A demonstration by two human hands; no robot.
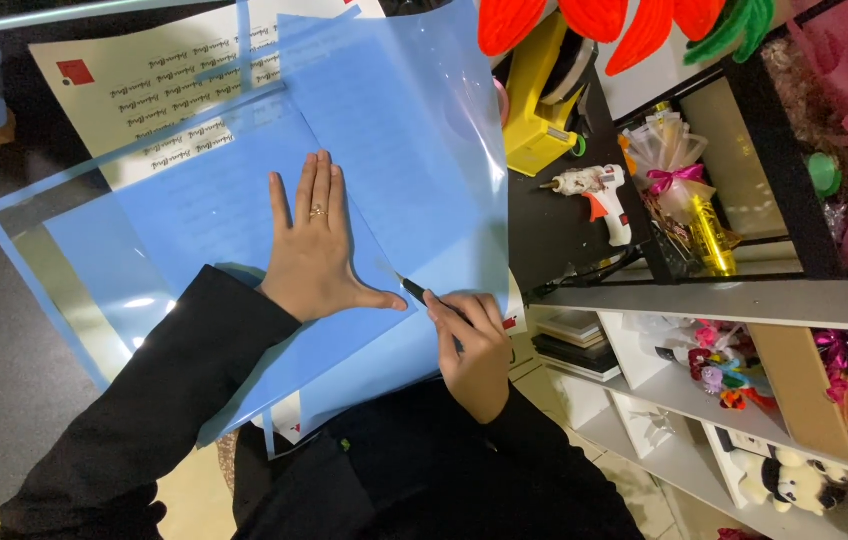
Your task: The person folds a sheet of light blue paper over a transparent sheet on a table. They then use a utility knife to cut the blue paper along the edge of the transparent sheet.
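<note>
Seen from above, a person in black sleeves works over translucent blue plastic sheets (384, 150) spread on a dark tabletop (4, 330). The left hand (316, 255) lies flat and fully open on the top sheet, fingers together, thumb stretched out to the side, a ring on one finger; it holds nothing and only presses down. Just beside the thumb, the right hand (469, 345) is closed around a slim dark craft knife (412, 289); only its tip and a short length of the handle show, and the tip touches the sheet. A printed paper (144, 75) lies under the sheets, its lines blurred through the blue. To the right stand a yellow tape dispenser (536, 100) and a white glue gun (599, 195), with cluttered shelves (724, 300) cut off at the frame edge.
</note>
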